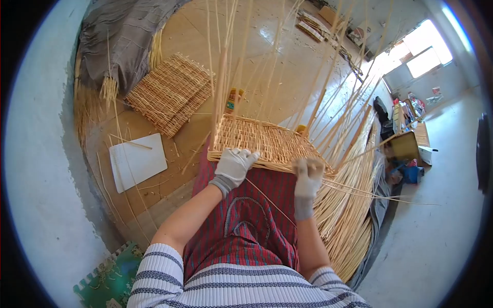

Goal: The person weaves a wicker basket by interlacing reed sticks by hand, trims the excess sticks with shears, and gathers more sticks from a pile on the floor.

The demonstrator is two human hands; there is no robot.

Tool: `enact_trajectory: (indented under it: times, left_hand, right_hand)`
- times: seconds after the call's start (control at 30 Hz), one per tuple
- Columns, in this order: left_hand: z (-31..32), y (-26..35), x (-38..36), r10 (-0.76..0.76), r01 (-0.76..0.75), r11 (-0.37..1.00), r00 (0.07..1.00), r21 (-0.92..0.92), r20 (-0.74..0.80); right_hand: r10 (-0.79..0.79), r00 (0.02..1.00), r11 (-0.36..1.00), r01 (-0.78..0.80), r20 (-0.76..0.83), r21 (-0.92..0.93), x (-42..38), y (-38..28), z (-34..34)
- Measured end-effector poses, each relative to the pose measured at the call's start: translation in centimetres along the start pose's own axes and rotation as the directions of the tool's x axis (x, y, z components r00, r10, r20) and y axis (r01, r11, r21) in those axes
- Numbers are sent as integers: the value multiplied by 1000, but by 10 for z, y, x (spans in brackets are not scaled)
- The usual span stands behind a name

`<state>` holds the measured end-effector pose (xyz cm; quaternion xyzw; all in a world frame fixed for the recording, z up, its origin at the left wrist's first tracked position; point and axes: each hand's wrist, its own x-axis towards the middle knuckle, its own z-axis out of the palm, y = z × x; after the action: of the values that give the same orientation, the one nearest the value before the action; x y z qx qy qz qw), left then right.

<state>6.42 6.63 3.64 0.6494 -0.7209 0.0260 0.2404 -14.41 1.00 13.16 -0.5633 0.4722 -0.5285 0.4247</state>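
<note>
A rectangular wicker base [262, 138] rests over my lap on a red striped cloth [244, 205], with long upright rods [221, 87] rising from its edges. My left hand [235, 167], in a pale glove, is closed over the near edge toward the left corner. Also gloved, my right hand [309, 177] is at the near edge toward the right corner; it is blurred, with its fingers curled in, and what they hold is hidden. Thin loose rods [370, 194] stick out to the right beside it. One thin strand [269, 199] hangs from the edge between my hands.
Stacked woven panels [167, 92] lie on the floor ahead to the left, near a white board [137, 161]. A large bundle of rods [346, 215] lies along my right side. A small jar [233, 100] stands beyond the base. Walls flank both sides.
</note>
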Motion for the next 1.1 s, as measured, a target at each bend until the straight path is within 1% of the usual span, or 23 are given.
enact_trajectory:
  times: [0.03,0.07,0.13,0.17,0.2,0.23,0.27,0.3,0.37,0.4,0.43,0.47,0.53,0.57,0.6,0.63,0.7,0.73,0.8,0.87,0.93,1.07,1.1]
  left_hand:
    - [-7,4,-1,-8,6,999,997,-36,-79]
    - [-6,4,-1,-4,1,999,997,-45,-74]
    - [-6,3,-3,-7,8,997,1000,78,-16]
    - [-2,1,-3,26,-19,997,995,77,-94]
    - [2,-1,-3,39,-31,996,994,78,-101]
    - [8,-1,-4,47,-32,992,992,123,-114]
    - [10,0,-5,54,-33,986,991,164,-126]
    - [7,2,-4,30,-20,992,997,123,-78]
    - [-3,2,-3,10,-2,991,998,134,-56]
    - [-4,5,-5,-8,11,990,1000,140,-21]
    - [0,3,-4,11,-12,987,1000,161,11]
    - [-1,2,-3,23,-25,990,1000,137,19]
    - [-8,2,-7,-8,-50,969,973,242,232]
    - [-7,4,-15,-3,-53,976,967,211,255]
    - [-7,0,-15,42,-69,974,991,215,129]
    - [-9,-4,-11,85,-79,970,996,230,-17]
    - [-10,-5,-7,69,-58,974,997,218,-40]
    - [-9,-1,-10,77,-73,977,997,200,-16]
    - [-9,7,-15,76,-77,984,997,158,13]
    - [-13,3,-9,23,-27,994,999,109,38]
    - [-15,4,-8,-18,11,991,998,137,54]
    - [-10,2,-7,21,-24,989,1000,143,22]
    - [-9,3,-9,9,-12,994,1000,105,24]
  right_hand:
    - [-126,983,980,144,131,-140,19,3,1]
    - [-149,967,954,195,206,-227,38,-9,15]
    - [-142,912,850,311,384,-425,70,-46,53]
    - [-110,876,758,380,470,-531,83,-60,69]
    - [-251,802,548,579,542,-604,96,-58,82]
    - [-355,693,285,720,628,-633,106,-53,95]
    - [-251,723,313,690,643,-653,117,-43,107]
    - [-144,743,339,658,654,-673,124,-36,119]
    - [-23,734,499,597,679,-628,126,-38,136]
    - [-290,606,236,796,741,-558,114,-26,149]
    - [-481,387,-81,874,787,-479,102,-13,152]
    - [-463,403,-86,866,790,-492,82,-26,139]
    - [-524,586,314,807,618,-500,25,-73,113]
    - [-533,677,422,732,507,-535,18,-65,88]
    - [-477,800,528,591,363,-610,10,-44,57]
    - [-420,884,615,444,206,-652,1,-16,26]
    - [-335,881,493,466,333,-735,-4,33,-18]
    - [-333,882,483,464,335,-742,-1,21,-13]
    - [-291,781,188,613,553,-767,-2,-16,16]
    - [-263,752,205,656,605,-726,16,13,29]
    - [-213,702,206,712,679,-671,32,20,40]
    - [-42,733,200,672,679,-713,34,15,47]
    - [20,773,221,615,634,-757,31,20,50]
